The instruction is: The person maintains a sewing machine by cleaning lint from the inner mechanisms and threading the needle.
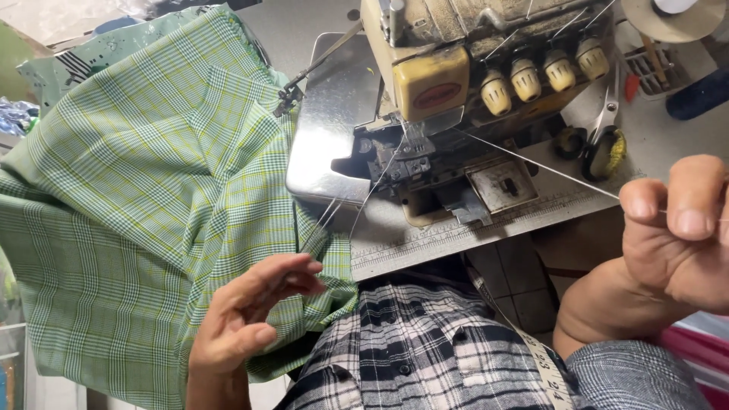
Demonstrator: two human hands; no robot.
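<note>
My right hand (676, 228) pinches a thin white thread (531, 161) between thumb and forefinger; the thread runs taut from the overlock sewing machine (471, 83) out to the right. My left hand (247, 315) hovers with its fingers apart just over the lower edge of a green plaid cloth (144, 205), fingertips close to several fine threads (330, 212) trailing down from the machine's needle area. The cloth lies draped to the left of the machine and hangs over the table edge toward my lap.
The machine's steel plate (326, 129) and a printed ruler strip (425, 243) line the table's front edge. Scissors with a yellow-wrapped handle (605, 140) lie right of the machine. A measuring tape (543, 364) crosses my black-and-white checked shirt (410, 349). Patterned fabric (76, 64) lies behind.
</note>
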